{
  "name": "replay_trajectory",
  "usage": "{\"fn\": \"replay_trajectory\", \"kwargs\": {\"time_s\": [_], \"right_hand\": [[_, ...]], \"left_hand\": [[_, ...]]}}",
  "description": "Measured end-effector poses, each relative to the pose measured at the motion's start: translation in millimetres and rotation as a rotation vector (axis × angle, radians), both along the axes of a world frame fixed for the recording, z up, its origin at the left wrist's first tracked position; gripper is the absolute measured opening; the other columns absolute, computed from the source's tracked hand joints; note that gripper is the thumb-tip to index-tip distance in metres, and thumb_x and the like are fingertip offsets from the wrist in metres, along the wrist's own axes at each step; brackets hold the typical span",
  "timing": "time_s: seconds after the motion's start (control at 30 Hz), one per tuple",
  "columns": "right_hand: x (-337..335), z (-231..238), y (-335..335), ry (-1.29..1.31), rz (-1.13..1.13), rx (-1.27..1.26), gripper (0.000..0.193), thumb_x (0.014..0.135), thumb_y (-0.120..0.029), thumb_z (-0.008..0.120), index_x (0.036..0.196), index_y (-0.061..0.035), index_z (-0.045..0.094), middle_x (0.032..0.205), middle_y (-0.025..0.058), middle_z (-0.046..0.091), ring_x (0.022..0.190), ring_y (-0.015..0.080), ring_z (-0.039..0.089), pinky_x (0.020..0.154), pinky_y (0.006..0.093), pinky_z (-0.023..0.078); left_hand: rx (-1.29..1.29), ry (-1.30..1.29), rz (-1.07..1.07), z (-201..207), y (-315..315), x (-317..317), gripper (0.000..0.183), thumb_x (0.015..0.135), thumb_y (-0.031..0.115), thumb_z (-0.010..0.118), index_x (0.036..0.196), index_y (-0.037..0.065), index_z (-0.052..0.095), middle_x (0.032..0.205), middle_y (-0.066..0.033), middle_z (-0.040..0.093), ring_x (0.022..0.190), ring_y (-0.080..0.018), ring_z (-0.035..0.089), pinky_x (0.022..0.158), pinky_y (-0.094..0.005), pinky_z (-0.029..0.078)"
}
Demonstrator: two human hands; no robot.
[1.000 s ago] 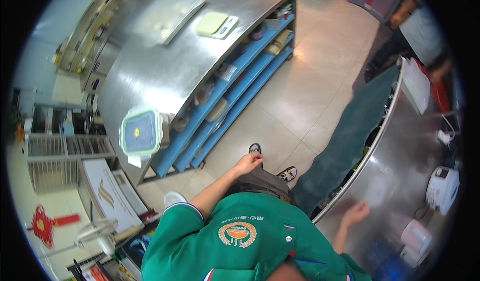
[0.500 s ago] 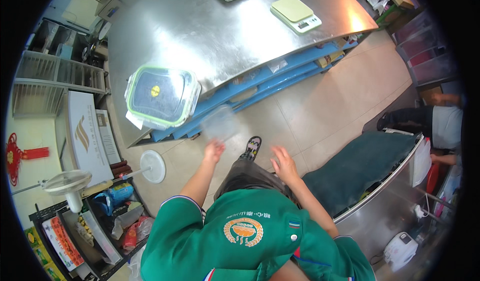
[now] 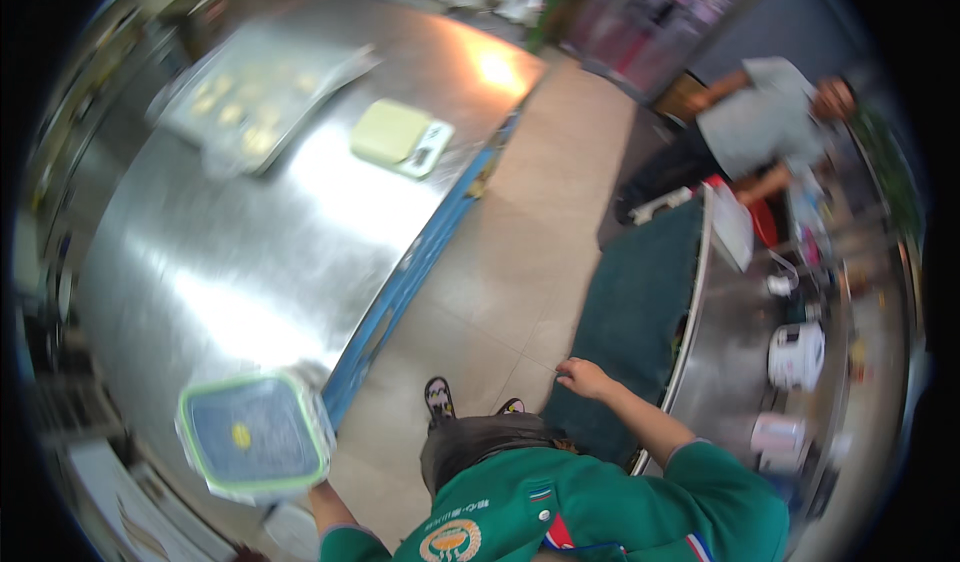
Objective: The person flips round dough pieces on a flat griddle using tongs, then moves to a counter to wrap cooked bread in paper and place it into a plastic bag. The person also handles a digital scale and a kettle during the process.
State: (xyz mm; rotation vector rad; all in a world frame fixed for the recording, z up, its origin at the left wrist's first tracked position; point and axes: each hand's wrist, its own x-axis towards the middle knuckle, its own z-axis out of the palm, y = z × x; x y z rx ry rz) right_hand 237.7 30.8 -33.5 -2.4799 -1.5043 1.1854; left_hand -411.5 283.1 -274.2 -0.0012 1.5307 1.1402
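Observation:
A clear lidded food container (image 3: 255,432) with a pale green rim and a yellow mark on its lid stands at the near left corner of the steel table (image 3: 240,292). My left hand (image 3: 318,490) is at the container's lower right edge. The container hides its fingers, so I cannot see whether they grip anything. Over the floor beside the dark green cloth (image 3: 625,307), my right hand (image 3: 588,377) hangs with loosely bent fingers and nothing in it.
On the table lie a kitchen scale (image 3: 400,140) and a plastic-covered tray (image 3: 285,127) of round pale pieces. Another person (image 3: 755,122) in a grey shirt stands by the steel counter (image 3: 715,362) on the right, which holds a white appliance (image 3: 797,355).
My view has turned to the right. The left hand has gone from open floor to the container's edge, and the clear plastic piece near it is out of sight. The right hand has moved toward the green cloth.

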Motion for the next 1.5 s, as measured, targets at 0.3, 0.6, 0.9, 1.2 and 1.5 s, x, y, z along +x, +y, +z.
{"fn": "replay_trajectory", "kwargs": {"time_s": [0.3,0.6,0.9,1.2,1.5], "right_hand": [[-0.6,-27.8,-87.8,0.021,-0.228,0.045,0.014,0.081,-0.019,0.063,0.090,-0.0084,0.064,0.094,0.0139,0.063,0.090,0.0333,0.062,0.077,0.0445,0.050],[93.6,14.8,-193.3,-0.345,-0.880,0.549,0.019,0.081,-0.014,0.063,0.098,-0.0082,0.060,0.101,0.0119,0.059,0.092,0.0341,0.059,0.078,0.0418,0.050],[208.6,0.5,-293.6,-0.665,-1.495,0.593,0.033,0.082,-0.013,0.065,0.113,-0.0055,0.056,0.111,0.0150,0.056,0.098,0.0337,0.057,0.084,0.0414,0.047],[224.6,-15.7,-304.2,-0.500,-1.807,0.755,0.022,0.084,-0.011,0.063,0.105,-0.0055,0.058,0.092,0.0115,0.061,0.073,0.0266,0.063,0.066,0.0372,0.051],[293.4,19.4,-275.0,-0.642,-2.024,0.660,0.022,0.086,-0.012,0.061,0.107,-0.0053,0.059,0.092,0.0132,0.060,0.075,0.0280,0.062,0.068,0.0371,0.050]], "left_hand": [[-0.583,0.290,-1.034,-7.0,-86.7,100.9,0.036,0.090,0.039,0.056,0.120,0.018,0.050,0.108,-0.0080,0.054,0.081,-0.0289,0.059,0.056,-0.0412,0.049],[-0.105,0.360,-1.662,47.8,9.9,392.1,0.021,0.093,0.028,0.058,0.094,0.007,0.059,0.080,-0.0031,0.063,0.068,-0.0170,0.062,0.051,-0.0328,0.046],[0.258,0.555,-2.007,113.6,-6.0,700.6,0.024,0.093,0.023,0.059,0.104,0.002,0.059,0.078,-0.0041,0.063,0.058,-0.0132,0.059,0.047,-0.0264,0.044],[1.528,0.384,-2.264,205.8,-171.2,1029.2,0.065,0.086,0.016,0.067,0.139,-0.002,0.034,0.145,-0.0268,0.029,0.130,-0.0420,0.037,0.108,-0.0447,0.033],[1.925,-0.091,-2.287,273.1,-247.0,1217.4,0.066,0.084,0.008,0.067,0.138,-0.005,0.032,0.148,-0.0291,0.020,0.135,-0.0446,0.027,0.111,-0.0455,0.026]]}}
